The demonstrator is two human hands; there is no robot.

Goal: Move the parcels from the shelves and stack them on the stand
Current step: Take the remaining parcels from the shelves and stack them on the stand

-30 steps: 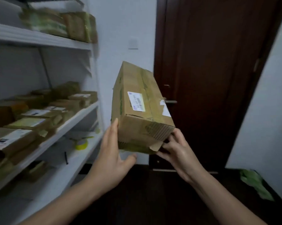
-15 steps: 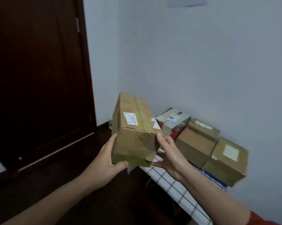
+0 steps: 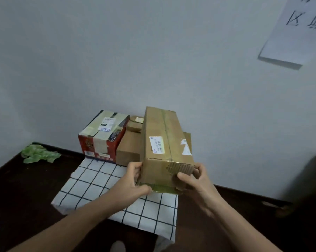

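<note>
A long brown cardboard parcel (image 3: 162, 142) with a white label is held lengthwise above the stand (image 3: 91, 180), which is covered by a white cloth with a dark grid. My left hand (image 3: 133, 180) grips its near left corner, and my right hand (image 3: 193, 180) grips its near right corner. Behind it on the stand sit a red taped box (image 3: 102, 135) and a plain brown box (image 3: 129, 148), partly hidden by the held parcel. More brown parcels lie behind, mostly covered.
A white wall runs close behind the stand, with a paper sign (image 3: 299, 28) at the upper right. Green crumpled plastic (image 3: 39, 153) lies on the dark floor to the left. A dark blurred object (image 3: 310, 180) stands at the right edge.
The view has swung from the shelves past the door to the stand. The parcel has come down and forward over the stand, with both hands shifted to its near end.
</note>
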